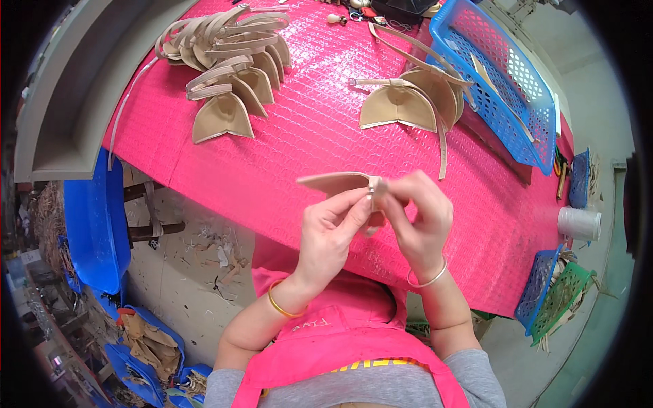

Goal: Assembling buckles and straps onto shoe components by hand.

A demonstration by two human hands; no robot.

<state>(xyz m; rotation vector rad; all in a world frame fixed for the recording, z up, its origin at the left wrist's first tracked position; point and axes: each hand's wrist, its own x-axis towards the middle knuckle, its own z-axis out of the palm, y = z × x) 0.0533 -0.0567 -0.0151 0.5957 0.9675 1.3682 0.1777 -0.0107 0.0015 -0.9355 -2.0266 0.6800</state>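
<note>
Above the near edge of the pink table, I hold a tan sandal heel piece [335, 182] with a strap. My left hand [330, 234] pinches its strap end between thumb and fingers, next to a small metal buckle [372, 190]. My right hand [423, 221] is closed on the strap at the same spot, its fingers slightly blurred. The heel piece's curved panel sticks out to the left. My fingers hide part of the strap, so whether it passes through the buckle does not show.
At the far left of the pink table [286, 136], several strapped heel pieces [223, 117] overlap in rows. A smaller group [398, 105] lies to the right, beside a blue perforated basket [500, 102]. A white spool [579, 224] and small baskets [537, 285] stand along the right edge.
</note>
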